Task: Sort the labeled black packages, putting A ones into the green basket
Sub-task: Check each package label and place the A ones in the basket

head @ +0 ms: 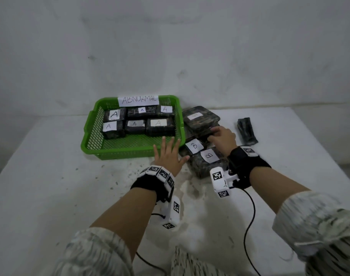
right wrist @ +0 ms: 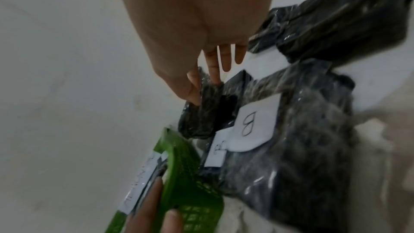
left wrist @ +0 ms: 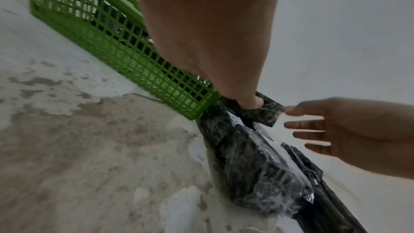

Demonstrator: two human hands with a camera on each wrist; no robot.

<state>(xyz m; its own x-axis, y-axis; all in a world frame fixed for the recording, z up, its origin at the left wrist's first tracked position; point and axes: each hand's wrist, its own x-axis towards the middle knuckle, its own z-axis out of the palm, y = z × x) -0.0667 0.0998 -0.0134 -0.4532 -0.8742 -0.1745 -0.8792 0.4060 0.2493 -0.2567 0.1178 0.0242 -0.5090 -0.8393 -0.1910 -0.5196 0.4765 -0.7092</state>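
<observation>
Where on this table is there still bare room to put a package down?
Bare white tabletop lies left of the green mesh basket, and more right of the lone black wrapped package. The basket's front strip is free. It is crowded at the B-labelled pile, where the right hand works.

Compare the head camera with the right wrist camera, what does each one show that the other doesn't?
Only the head view shows six black wrapped packages labelled A lying in the green mesh plastic basket, and a lone unlabelled black package at far right. Only the right wrist view shows the right hand's fingers pinching a small black wrapped package. Both show the basket, the B-labelled black packages and the left hand spread by the basket.
</observation>
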